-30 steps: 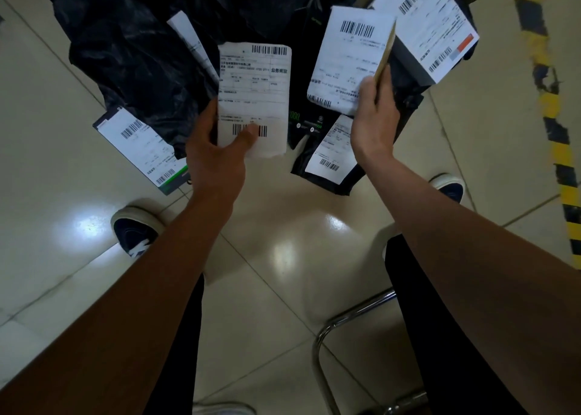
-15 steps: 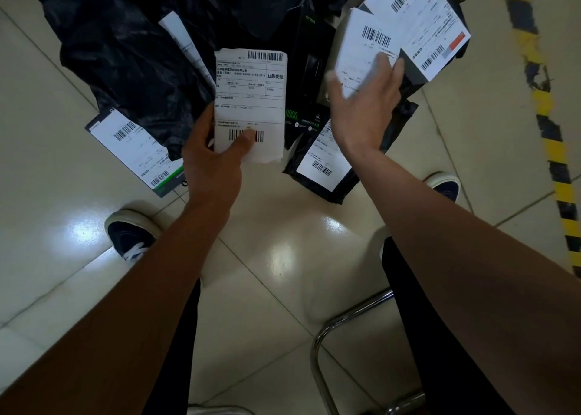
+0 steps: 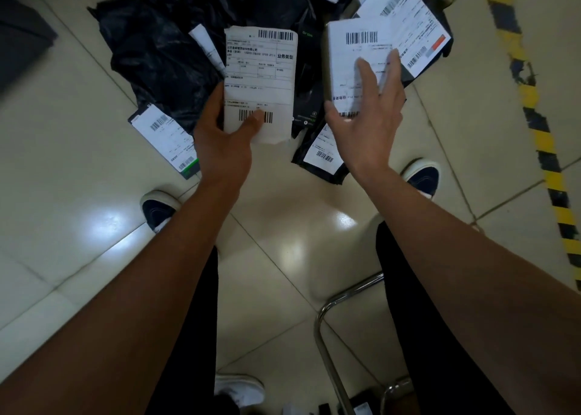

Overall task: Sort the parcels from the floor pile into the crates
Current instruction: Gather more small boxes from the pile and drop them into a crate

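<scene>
The left hand pinched a white-labelled parcel above the floor pile. The right hand, fingers spread and released, lay against a second labelled parcel. Best to read each label before choosing; no crates were in view.

One camera only — worn on head, looks forward and steeply down at floor. Wide lens bends edges of frame. Both arms come in from bottom corners, very near lens, big. Left hand and right hand sit just above middle of frame, near. Parcel pile fills top of frame, farther off. Own shoes show at mid left and mid right, legs run to bottom edge. Striped floor tape runs down right edge. No second view — nothing shared.
</scene>
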`<state>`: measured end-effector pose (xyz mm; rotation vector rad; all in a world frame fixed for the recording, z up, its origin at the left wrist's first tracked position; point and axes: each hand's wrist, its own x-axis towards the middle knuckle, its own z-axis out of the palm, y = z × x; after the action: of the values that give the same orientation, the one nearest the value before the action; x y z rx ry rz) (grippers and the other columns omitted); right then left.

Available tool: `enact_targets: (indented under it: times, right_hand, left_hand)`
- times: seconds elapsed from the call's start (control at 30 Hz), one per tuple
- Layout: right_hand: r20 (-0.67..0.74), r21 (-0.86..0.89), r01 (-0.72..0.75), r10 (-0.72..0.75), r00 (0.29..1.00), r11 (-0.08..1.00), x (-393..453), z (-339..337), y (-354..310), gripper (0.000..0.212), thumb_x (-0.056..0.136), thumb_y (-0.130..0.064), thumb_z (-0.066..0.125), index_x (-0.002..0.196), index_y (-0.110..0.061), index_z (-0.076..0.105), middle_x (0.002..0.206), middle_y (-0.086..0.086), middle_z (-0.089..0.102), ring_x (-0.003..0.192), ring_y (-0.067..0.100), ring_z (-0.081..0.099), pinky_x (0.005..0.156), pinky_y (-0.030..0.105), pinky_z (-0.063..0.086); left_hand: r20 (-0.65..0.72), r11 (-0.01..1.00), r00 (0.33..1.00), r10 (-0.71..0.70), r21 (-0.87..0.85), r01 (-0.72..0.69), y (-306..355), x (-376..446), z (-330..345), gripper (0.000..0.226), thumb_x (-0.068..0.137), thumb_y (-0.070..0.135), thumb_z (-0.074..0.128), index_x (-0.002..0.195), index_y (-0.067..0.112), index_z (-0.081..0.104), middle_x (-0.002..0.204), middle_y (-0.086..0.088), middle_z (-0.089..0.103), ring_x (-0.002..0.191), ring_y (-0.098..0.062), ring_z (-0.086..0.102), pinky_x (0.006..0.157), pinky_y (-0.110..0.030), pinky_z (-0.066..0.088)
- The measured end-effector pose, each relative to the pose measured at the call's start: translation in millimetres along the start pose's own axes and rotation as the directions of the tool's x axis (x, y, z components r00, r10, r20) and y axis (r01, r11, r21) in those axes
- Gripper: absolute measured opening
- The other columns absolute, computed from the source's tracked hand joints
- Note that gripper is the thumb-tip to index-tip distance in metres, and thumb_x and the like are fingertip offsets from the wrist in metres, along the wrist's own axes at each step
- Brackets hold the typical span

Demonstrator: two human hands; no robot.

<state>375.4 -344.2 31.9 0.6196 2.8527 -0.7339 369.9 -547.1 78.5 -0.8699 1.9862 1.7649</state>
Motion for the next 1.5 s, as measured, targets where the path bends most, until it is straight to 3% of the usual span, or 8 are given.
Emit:
enact_targets:
  times: [0.27, 0.53, 0.63, 0.83, 1.0, 1.1, 1.27, 1.5]
  right_hand:
    - [0.121, 0.088, 0.217, -0.227, 0.966, 0.972, -45, -137, -59, 0.070, 0.090, -0.049, 0.068, 0.151, -0.023, 0.044, 0.167, 0.013, 0.017, 0.148, 0.034, 0.023, 0.112, 0.053, 0.031]
    - [0.231, 0.061, 0.525, -0.523, 0.820, 0.849, -68, -291, -152, 0.069, 0.090, -0.047, 0.067, 0.151, -0.027, 0.044, 0.169, 0.007, 0.015, 0.150, 0.032, 0.020, 0.111, 0.056, 0.029]
    - [0.238, 0.016, 0.592, -0.578, 0.781, 0.806, -82, -317, -194, 0.068, 0.090, -0.048, 0.067, 0.150, -0.028, 0.044, 0.168, 0.007, 0.015, 0.149, 0.033, 0.022, 0.108, 0.060, 0.036]
    - [0.322, 0.028, 0.716, -0.684, 0.654, 0.698, -150, -324, -282, 0.069, 0.090, -0.051, 0.067, 0.151, -0.029, 0.041, 0.169, 0.005, 0.011, 0.150, 0.032, 0.019, 0.108, 0.057, 0.035]
    - [0.434, 0.097, 0.793, -0.742, 0.510, 0.601, -243, -317, -368, 0.069, 0.089, -0.051, 0.068, 0.150, -0.031, 0.042, 0.169, -0.001, 0.009, 0.151, 0.027, 0.016, 0.112, 0.056, 0.029]
    - [0.450, 0.136, 0.847, -0.794, 0.409, 0.513, -305, -299, -425, 0.068, 0.089, -0.050, 0.069, 0.149, -0.030, 0.043, 0.169, -0.001, 0.010, 0.150, 0.027, 0.016, 0.113, 0.056, 0.028]
    - [0.438, 0.233, 0.916, -0.876, 0.201, 0.327, -419, -259, -511, 0.068, 0.088, -0.050, 0.069, 0.148, -0.027, 0.046, 0.168, 0.003, 0.016, 0.147, 0.031, 0.023, 0.110, 0.054, 0.031]
    - [0.429, 0.370, 0.920, -0.902, -0.047, 0.128, -548, -238, -596, 0.069, 0.087, -0.047, 0.070, 0.148, -0.024, 0.047, 0.168, 0.005, 0.016, 0.149, 0.031, 0.022, 0.111, 0.054, 0.029]
  left_hand:
    - [-0.173, 0.998, 0.983, 0.052, -0.019, -0.056, 107, -98, -10, 0.059, 0.088, 0.021, 0.077, 0.143, 0.022, 0.056, 0.131, 0.007, 0.069, 0.119, -0.012, 0.066, 0.098, -0.050, 0.057]
    - [-0.460, 0.972, 0.887, 0.045, -0.186, -0.146, 206, -223, -61, 0.062, 0.081, 0.023, 0.078, 0.141, 0.023, 0.059, 0.131, 0.007, 0.069, 0.119, -0.014, 0.066, 0.098, -0.044, 0.057]
    - [-0.509, 0.955, 0.861, 0.014, -0.250, -0.163, 220, -259, -84, 0.062, 0.083, 0.019, 0.078, 0.141, 0.021, 0.059, 0.131, 0.005, 0.069, 0.119, -0.014, 0.067, 0.097, -0.045, 0.058]
    - [-0.613, 0.922, 0.789, -0.043, -0.329, -0.205, 220, -326, -162, 0.056, 0.084, 0.017, 0.077, 0.137, 0.024, 0.062, 0.127, 0.007, 0.070, 0.116, -0.012, 0.068, 0.099, -0.044, 0.057]
    - [-0.721, 0.870, 0.677, -0.145, -0.419, -0.260, 205, -397, -260, 0.051, 0.086, 0.009, 0.075, 0.133, 0.022, 0.064, 0.121, 0.012, 0.073, 0.111, -0.008, 0.069, 0.099, -0.042, 0.057]
    - [-0.756, 0.826, 0.623, -0.201, -0.472, -0.307, 183, -433, -330, 0.052, 0.085, 0.011, 0.076, 0.134, 0.024, 0.064, 0.122, 0.009, 0.073, 0.112, -0.014, 0.070, 0.097, -0.049, 0.057]
    - [-0.805, 0.772, 0.521, -0.285, -0.515, -0.374, 147, -499, -444, 0.057, 0.084, 0.010, 0.075, 0.139, 0.020, 0.061, 0.126, 0.005, 0.071, 0.115, -0.015, 0.069, 0.100, -0.048, 0.056]
    - [-0.879, 0.754, 0.319, -0.353, -0.470, -0.459, 116, -583, -553, 0.054, 0.087, 0.012, 0.075, 0.138, 0.022, 0.061, 0.123, 0.007, 0.073, 0.114, -0.014, 0.069, 0.098, -0.051, 0.056]
